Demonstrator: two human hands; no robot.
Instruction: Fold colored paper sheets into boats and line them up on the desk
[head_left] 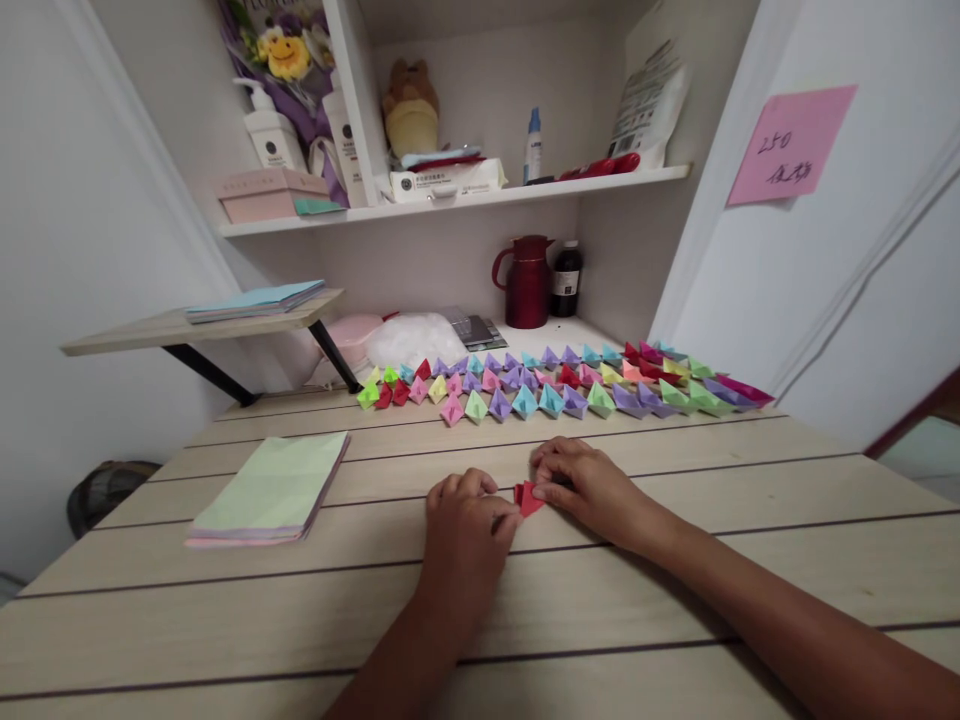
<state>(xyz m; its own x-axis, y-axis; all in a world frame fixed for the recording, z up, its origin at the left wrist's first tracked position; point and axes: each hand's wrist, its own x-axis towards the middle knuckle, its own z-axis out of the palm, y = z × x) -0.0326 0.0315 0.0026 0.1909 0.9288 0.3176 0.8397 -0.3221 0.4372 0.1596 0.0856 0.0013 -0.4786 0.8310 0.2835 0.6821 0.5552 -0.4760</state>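
Observation:
A small folded red paper piece (528,497) lies on the wooden table (600,600) between my two hands. My left hand (465,525) is curled, its thumb and fingertips pressed against the paper's left edge. My right hand (581,482) is closed over the paper's right side, fingers pinching it down on the table. Most of the paper is hidden under my fingers. Beyond my hands run rows of several finished colourful origami boats (540,385) across the table.
A stack of pastel paper sheets (271,490) lies to the left. A dark red jug (527,282) and a dark bottle (567,279) stand at the back. A raised shelf board (202,325) holds more paper. A pink note (789,145) sticks on the right wall.

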